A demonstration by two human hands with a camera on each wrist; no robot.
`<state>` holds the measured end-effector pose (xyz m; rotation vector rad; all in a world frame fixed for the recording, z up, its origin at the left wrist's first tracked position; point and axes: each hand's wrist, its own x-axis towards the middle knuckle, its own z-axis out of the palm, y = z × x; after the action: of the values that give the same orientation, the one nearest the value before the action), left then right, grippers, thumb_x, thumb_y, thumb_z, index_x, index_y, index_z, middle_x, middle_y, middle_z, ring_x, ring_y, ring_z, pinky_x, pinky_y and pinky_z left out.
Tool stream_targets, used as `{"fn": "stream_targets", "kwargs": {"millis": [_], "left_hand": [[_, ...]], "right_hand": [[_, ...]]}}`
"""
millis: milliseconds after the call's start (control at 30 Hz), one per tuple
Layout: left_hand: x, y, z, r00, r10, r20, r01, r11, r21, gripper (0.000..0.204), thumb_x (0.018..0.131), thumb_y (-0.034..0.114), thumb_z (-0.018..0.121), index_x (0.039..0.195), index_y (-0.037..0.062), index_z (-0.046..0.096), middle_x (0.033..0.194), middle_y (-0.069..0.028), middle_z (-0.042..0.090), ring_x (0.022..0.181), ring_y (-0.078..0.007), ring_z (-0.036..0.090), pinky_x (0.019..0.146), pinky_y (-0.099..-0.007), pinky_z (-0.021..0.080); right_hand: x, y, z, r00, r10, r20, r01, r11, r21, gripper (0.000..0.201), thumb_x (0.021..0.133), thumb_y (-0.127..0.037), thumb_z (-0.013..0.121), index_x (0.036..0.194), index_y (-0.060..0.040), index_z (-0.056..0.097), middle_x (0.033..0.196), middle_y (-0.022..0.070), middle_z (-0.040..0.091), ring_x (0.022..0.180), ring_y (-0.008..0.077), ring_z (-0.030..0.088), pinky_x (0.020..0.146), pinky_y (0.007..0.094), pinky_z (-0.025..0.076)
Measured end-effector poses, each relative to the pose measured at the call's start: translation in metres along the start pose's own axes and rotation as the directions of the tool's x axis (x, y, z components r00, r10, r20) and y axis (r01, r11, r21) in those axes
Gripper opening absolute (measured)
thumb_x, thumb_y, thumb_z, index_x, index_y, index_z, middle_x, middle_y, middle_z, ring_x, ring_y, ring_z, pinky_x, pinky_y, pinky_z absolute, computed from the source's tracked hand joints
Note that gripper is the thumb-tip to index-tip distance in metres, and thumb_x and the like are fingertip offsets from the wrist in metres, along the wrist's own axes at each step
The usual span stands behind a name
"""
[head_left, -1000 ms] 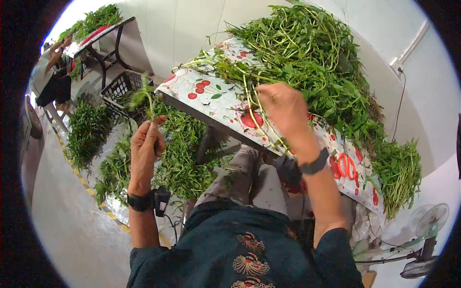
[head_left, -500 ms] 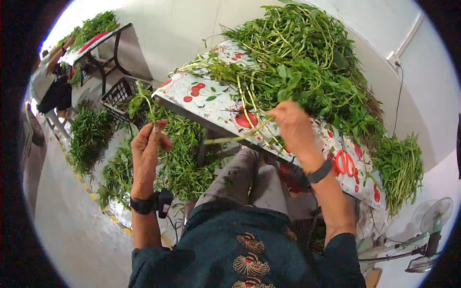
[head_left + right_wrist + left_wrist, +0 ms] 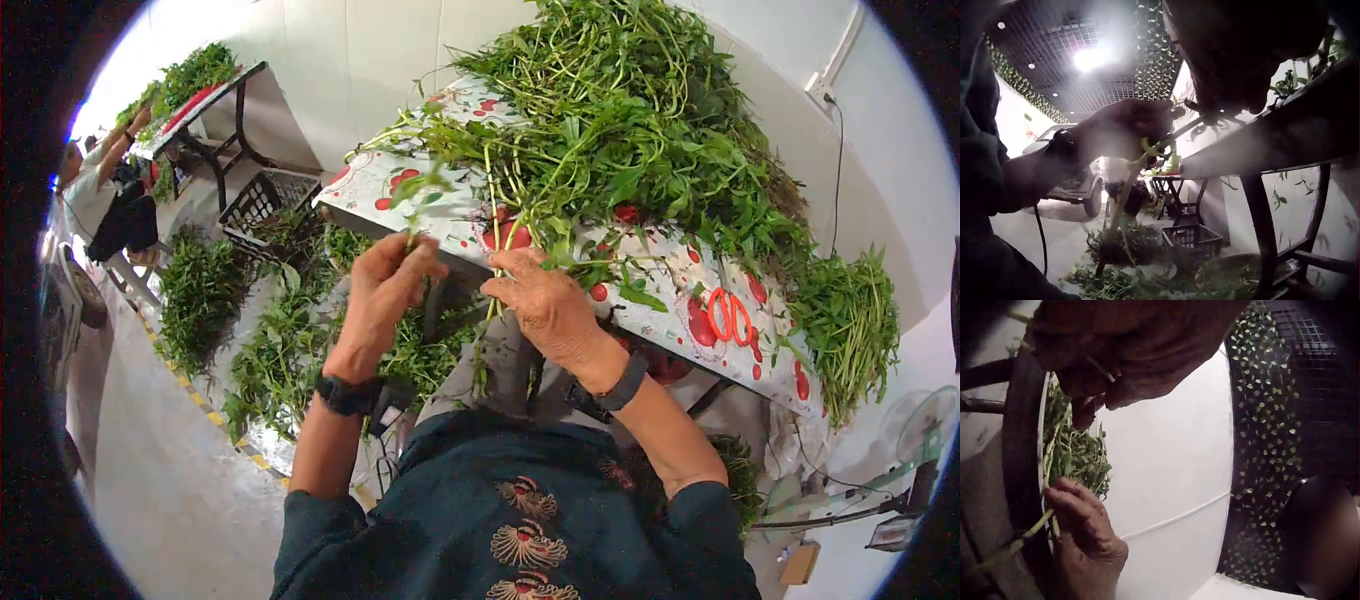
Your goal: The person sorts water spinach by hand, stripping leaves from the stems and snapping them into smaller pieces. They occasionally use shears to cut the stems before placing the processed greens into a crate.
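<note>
In the head view, my left hand [image 3: 392, 285] holds a short leafy sprig [image 3: 425, 195] upright in curled fingers in front of the table edge. My right hand [image 3: 545, 305] is close beside it, pinching a long pale-green stem [image 3: 497, 285] between thumb and fingers. The lower end of that stem hangs past the table edge. From the left wrist, the right hand [image 3: 1088, 540] shows with the stem [image 3: 1038, 525] at its fingertips. The right wrist view catches the stem [image 3: 1125, 194] slanting down between both hands, the left hand [image 3: 1125, 128] behind it.
A large heap of leafy stems [image 3: 620, 130] covers the back of the cherry-print table [image 3: 360, 200]. Orange-handled scissors [image 3: 730, 316] lie at its right. Greens [image 3: 290, 350] are piled on the floor near a black crate [image 3: 250, 215]; another person [image 3: 90, 190] works far left.
My right hand drew a leafy stem from the heap and moved left with it. The left hand, still holding its sprig, came right, so the hands are now close together.
</note>
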<state>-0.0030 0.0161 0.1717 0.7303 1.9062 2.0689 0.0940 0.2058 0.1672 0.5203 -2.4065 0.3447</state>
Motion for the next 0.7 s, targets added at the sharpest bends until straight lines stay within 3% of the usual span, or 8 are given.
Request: {"fn": "stream_targets", "kwargs": {"millis": [267, 333, 400, 467, 533, 567, 633, 700], "left_hand": [[0.039, -0.016, 0.022, 0.959, -0.118, 0.26, 0.12, 0.993, 0.007, 0.023, 0.09, 0.023, 0.058, 0.096, 0.0012, 0.062, 0.081, -0.0003, 0.062, 0.068, -0.0063, 0.055, 0.058, -0.0201, 0.043], [0.032, -0.002, 0.019, 0.945, -0.154, 0.289, 0.199, 0.971, -0.131, 0.021, 0.09, 0.02, 0.058, 0.097, 0.001, 0.062, 0.081, -0.0009, 0.063, 0.068, -0.0072, 0.056, 0.06, -0.0208, 0.045], [0.03, 0.001, 0.011, 0.978, -0.112, 0.177, 0.143, 0.974, -0.174, 0.021, 0.09, 0.02, 0.057, 0.099, 0.0016, 0.062, 0.076, 0.0006, 0.061, 0.063, -0.0048, 0.053, 0.055, -0.0185, 0.041], [0.03, 0.003, -0.01, 0.998, 0.017, 0.053, -0.008, 0.985, -0.173, 0.019, 0.089, 0.021, 0.059, 0.092, 0.0033, 0.065, 0.066, 0.0028, 0.058, 0.049, -0.0002, 0.038, 0.043, -0.017, 0.026], [0.024, 0.003, -0.019, 0.999, -0.014, 0.043, 0.021, 0.985, -0.172, 0.019, 0.089, 0.022, 0.059, 0.092, 0.0041, 0.065, 0.066, 0.003, 0.058, 0.048, 0.0, 0.036, 0.042, -0.0169, 0.024], [0.022, 0.004, -0.021, 0.998, -0.042, 0.057, 0.051, 0.983, -0.174, 0.019, 0.09, 0.022, 0.058, 0.092, 0.0049, 0.065, 0.065, 0.0031, 0.057, 0.047, 0.0003, 0.035, 0.042, -0.0168, 0.023], [0.022, 0.006, -0.023, 0.996, -0.042, 0.076, 0.055, 0.983, -0.173, 0.018, 0.09, 0.023, 0.057, 0.091, 0.0062, 0.065, 0.064, 0.0032, 0.057, 0.045, 0.0005, 0.033, 0.041, -0.0167, 0.021], [0.022, 0.006, -0.024, 0.995, -0.033, 0.093, 0.052, 0.974, -0.218, 0.018, 0.091, 0.022, 0.056, 0.09, 0.006, 0.064, 0.064, 0.0037, 0.055, 0.046, 0.0002, 0.034, 0.041, -0.0167, 0.022]], "right_hand": [[0.006, -0.021, 0.008, 0.988, -0.143, 0.064, 0.143, 0.99, 0.002, 0.006, 0.069, -0.009, 0.055, 0.074, -0.0067, 0.058, 0.094, 0.008, 0.056, 0.091, 0.0261, 0.057, 0.074, 0.0341, 0.052], [0.008, -0.021, 0.011, 0.977, -0.2, 0.067, 0.201, 0.98, 0.0, 0.008, 0.071, -0.011, 0.056, 0.077, -0.007, 0.06, 0.095, 0.0075, 0.057, 0.092, 0.0272, 0.057, 0.076, 0.035, 0.051], [0.013, -0.023, 0.002, 0.977, -0.21, -0.033, 0.209, 0.977, -0.043, 0.016, 0.07, -0.012, 0.059, 0.086, -0.008, 0.061, 0.1, 0.0089, 0.056, 0.094, 0.028, 0.057, 0.077, 0.0348, 0.051], [0.02, -0.022, -0.01, 0.965, -0.23, -0.126, 0.222, 0.972, -0.075, 0.025, 0.07, -0.012, 0.062, 0.095, -0.009, 0.062, 0.105, 0.0102, 0.055, 0.096, 0.0288, 0.057, 0.079, 0.0347, 0.05], [0.027, -0.013, -0.022, 0.97, 0.162, -0.18, -0.203, 0.948, -0.243, 0.051, 0.069, -0.016, 0.07, 0.118, -0.0135, 0.054, 0.118, 0.0139, 0.05, 0.1, 0.031, 0.056, 0.082, 0.0363, 0.049], [0.027, -0.008, -0.022, 0.97, 0.155, -0.187, -0.198, 0.951, -0.236, 0.051, 0.069, -0.016, 0.07, 0.118, -0.0135, 0.054, 0.118, 0.0139, 0.05, 0.1, 0.031, 0.056, 0.082, 0.0363, 0.049], [0.03, 0.004, -0.022, 0.908, 0.373, -0.192, -0.362, 0.928, 0.089, 0.067, 0.07, -0.021, 0.074, 0.129, -0.0095, 0.044, 0.124, 0.0178, 0.044, 0.101, 0.0321, 0.056, 0.082, 0.0381, 0.049], [0.038, -0.002, -0.021, 0.906, 0.405, -0.125, -0.364, 0.894, 0.26, 0.067, 0.072, -0.024, 0.074, 0.129, -0.0053, 0.043, 0.123, 0.0191, 0.045, 0.101, 0.0317, 0.056, 0.082, 0.0388, 0.049]]}}
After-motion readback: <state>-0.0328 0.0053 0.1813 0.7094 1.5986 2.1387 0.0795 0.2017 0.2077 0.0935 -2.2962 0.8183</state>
